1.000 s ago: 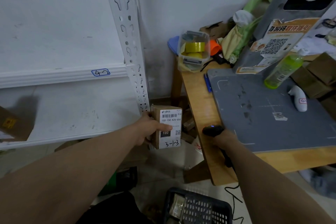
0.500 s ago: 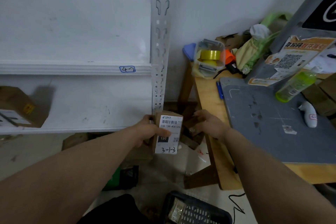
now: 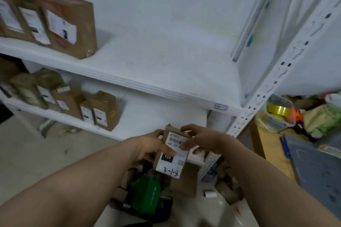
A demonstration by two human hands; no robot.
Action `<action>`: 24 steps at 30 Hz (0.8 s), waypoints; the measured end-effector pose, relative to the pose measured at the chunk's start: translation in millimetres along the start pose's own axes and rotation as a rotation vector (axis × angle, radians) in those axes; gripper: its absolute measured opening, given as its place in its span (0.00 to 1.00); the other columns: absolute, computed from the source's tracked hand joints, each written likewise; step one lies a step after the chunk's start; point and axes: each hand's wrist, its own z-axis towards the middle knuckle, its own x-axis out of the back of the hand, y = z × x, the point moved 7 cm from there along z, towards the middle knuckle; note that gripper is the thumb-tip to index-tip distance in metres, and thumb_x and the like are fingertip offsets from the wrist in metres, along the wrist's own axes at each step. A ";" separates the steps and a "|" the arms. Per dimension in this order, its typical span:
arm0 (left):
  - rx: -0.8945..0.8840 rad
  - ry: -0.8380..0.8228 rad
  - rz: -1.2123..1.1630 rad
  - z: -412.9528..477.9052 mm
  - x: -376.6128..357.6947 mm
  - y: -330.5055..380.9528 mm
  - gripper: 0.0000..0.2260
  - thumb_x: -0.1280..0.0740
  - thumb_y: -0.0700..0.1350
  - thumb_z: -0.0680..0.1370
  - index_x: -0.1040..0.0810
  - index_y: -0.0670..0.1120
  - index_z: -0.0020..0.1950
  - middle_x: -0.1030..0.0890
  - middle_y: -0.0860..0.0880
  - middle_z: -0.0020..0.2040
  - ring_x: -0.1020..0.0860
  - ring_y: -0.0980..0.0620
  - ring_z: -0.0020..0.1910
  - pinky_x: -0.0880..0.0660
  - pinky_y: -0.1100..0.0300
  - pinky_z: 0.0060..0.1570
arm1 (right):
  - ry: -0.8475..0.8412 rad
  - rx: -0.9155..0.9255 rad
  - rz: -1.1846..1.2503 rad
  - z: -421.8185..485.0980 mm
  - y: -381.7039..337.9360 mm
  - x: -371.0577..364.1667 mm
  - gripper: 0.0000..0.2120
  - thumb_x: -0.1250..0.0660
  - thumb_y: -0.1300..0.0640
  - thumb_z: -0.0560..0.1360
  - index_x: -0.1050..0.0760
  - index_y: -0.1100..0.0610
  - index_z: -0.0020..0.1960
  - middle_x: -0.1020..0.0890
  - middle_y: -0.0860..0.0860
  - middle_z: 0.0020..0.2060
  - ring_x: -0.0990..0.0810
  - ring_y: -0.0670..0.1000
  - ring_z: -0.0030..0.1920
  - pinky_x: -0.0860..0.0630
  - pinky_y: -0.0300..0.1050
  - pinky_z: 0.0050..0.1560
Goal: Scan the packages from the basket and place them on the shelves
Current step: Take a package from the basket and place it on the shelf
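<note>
1. The package, a small brown box, is held upright in the air in front of the lower shelf and does not yet rest on it.
2. The left hand grips its left side, with the thumb laid across the white label. The right hand curls round the top right corner, and its thumb is also on the label.
3. The label faces the person, I think so that the handwritten "3-1-3" can be read and the correct place found.
4. The other packages stand upright in a row on the lower shelf, labels to the front. Probably this one should join them in the same way, on their right.
5. The upper shelf carries bigger boxes at its left end. The small tag on its front edge is too blurred to read.
</note>
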 end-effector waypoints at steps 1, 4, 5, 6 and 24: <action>-0.014 0.007 -0.002 -11.4 24.3 -3.0 0.41 0.15 0.40 0.57 0.28 0.53 0.66 0.15 0.44 0.55 0.17 0.38 0.56 0.22 0.35 0.56 | -0.014 0.023 -0.009 4.0 -23.2 -14.3 0.37 0.24 0.60 0.73 0.36 0.48 0.76 0.25 0.49 0.63 0.21 0.53 0.59 0.18 0.51 0.59; -0.084 0.050 0.037 -62.3 97.7 4.4 0.33 0.18 0.40 0.64 0.26 0.53 0.65 0.14 0.48 0.55 0.17 0.46 0.57 0.21 0.38 0.57 | -0.022 0.126 0.010 12.6 -100.5 -52.7 0.35 0.23 0.58 0.73 0.35 0.48 0.75 0.24 0.51 0.61 0.20 0.54 0.59 0.18 0.52 0.59; -0.111 0.065 0.036 -79.9 122.6 9.1 0.31 0.19 0.40 0.66 0.26 0.53 0.65 0.14 0.49 0.54 0.17 0.48 0.57 0.21 0.39 0.57 | -0.010 0.169 0.038 14.1 -127.6 -63.9 0.35 0.23 0.57 0.72 0.35 0.47 0.74 0.24 0.51 0.61 0.20 0.55 0.59 0.18 0.53 0.59; -0.146 0.077 0.036 -97.7 147.7 14.6 0.29 0.20 0.40 0.68 0.26 0.53 0.66 0.14 0.50 0.55 0.17 0.48 0.58 0.21 0.40 0.58 | 0.008 0.217 0.074 15.1 -155.6 -75.0 0.35 0.22 0.56 0.72 0.35 0.46 0.73 0.23 0.51 0.60 0.20 0.55 0.58 0.19 0.54 0.59; -1.025 0.447 -0.247 -392.7 399.1 250.8 0.36 0.19 0.47 0.63 0.31 0.50 0.67 0.14 0.45 0.54 0.16 0.41 0.55 0.20 0.38 0.55 | 0.431 1.105 0.241 -111.6 -586.2 -91.2 0.29 0.21 0.48 0.70 0.33 0.45 0.65 0.19 0.47 0.59 0.16 0.45 0.54 0.20 0.39 0.43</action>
